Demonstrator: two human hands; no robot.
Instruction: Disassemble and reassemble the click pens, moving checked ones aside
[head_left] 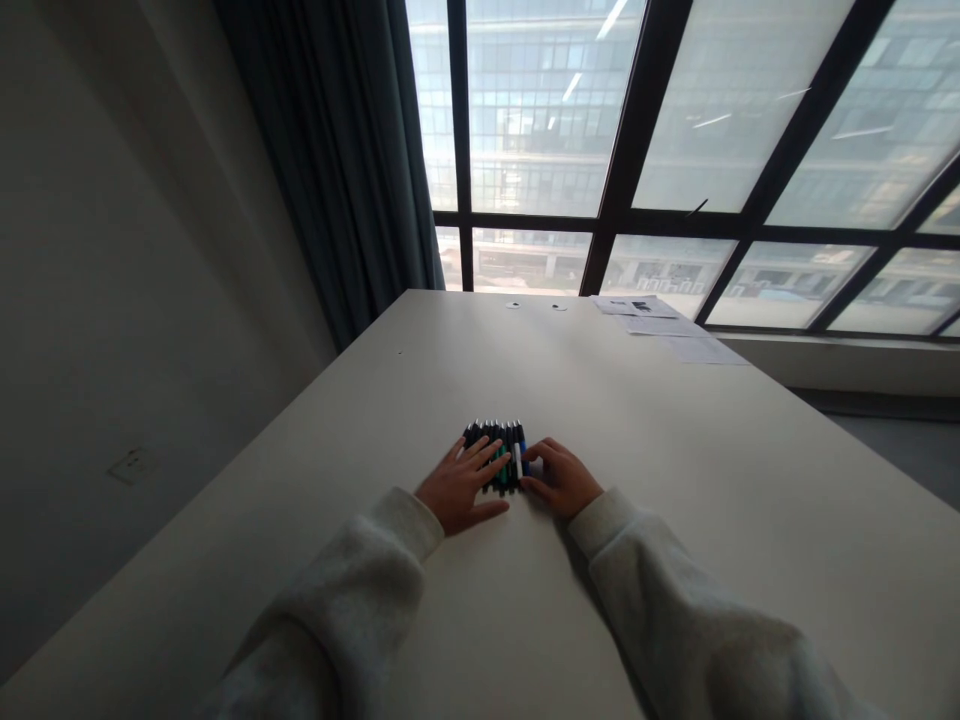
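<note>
A row of several pens [503, 474] lies side by side on the white table, mostly dark, with tips pointing away from me. Green shows on some of them, and a white part [517, 461] stands out near the right end. At that end sits a blue pen [524, 446]. My left hand [463, 487] rests over the row from the left, fingers spread across the pens and thumb out on the near side. From the right, my right hand [559, 478] curls its thumb and fingers against the blue pen. My left fingers partly hide the row.
The white table [360, 440] stretches toward a large window with dark frames. Paper sheets [651, 318] lie at its far right edge, and two small white pieces [513, 305] near the far edge. A dark curtain [352, 150] and a wall stand on the left.
</note>
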